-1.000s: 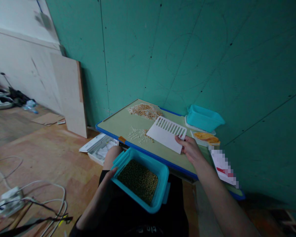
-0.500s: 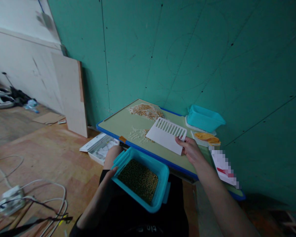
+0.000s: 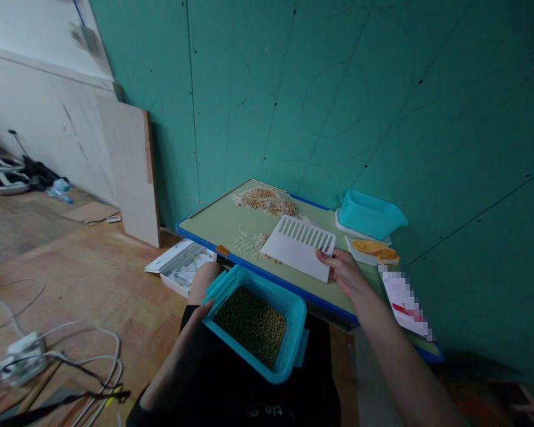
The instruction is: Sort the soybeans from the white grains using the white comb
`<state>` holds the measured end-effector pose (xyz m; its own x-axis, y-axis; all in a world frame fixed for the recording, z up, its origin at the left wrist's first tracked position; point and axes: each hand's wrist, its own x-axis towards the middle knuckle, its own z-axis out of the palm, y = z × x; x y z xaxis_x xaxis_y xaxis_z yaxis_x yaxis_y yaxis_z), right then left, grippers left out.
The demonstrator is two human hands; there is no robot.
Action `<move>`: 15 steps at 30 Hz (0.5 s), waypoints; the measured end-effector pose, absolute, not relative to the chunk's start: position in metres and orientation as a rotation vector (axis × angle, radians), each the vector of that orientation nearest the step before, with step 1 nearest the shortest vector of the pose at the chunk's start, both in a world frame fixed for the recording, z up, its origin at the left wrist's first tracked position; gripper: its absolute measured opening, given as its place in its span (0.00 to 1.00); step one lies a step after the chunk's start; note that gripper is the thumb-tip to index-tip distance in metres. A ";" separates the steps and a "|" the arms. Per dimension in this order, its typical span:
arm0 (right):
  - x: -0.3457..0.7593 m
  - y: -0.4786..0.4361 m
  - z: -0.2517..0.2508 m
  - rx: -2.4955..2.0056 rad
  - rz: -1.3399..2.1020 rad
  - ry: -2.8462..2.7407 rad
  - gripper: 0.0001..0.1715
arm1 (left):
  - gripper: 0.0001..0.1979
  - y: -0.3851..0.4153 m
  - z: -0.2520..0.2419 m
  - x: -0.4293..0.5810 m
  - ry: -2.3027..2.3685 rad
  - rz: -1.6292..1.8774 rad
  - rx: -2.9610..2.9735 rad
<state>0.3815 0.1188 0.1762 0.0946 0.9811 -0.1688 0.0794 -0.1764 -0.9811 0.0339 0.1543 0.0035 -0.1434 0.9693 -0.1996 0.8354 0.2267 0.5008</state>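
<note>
One white slotted scraper [image 3: 299, 247], flat and rectangular, in the right hand [image 3: 345, 271].

The slotted scraper [image 3: 299, 248] is plain white, cut with a row of narrow slits along its far edge. The box [image 3: 254, 323] of beans is turquoise, its contents a speckled olive green. The desk [image 3: 213, 220] is pale green with a blue rim and one orange patch. On it lie a tan and white grain pile [image 3: 266, 201] and a whitish scatter [image 3: 249, 242]. A second turquoise box [image 3: 368, 214] stands before the teal wall [image 3: 338, 89].
</note>
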 end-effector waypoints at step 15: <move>0.378 0.113 0.181 -1.424 1.285 -1.173 0.34 | 0.16 0.144 0.014 0.038 2.030 0.437 1.654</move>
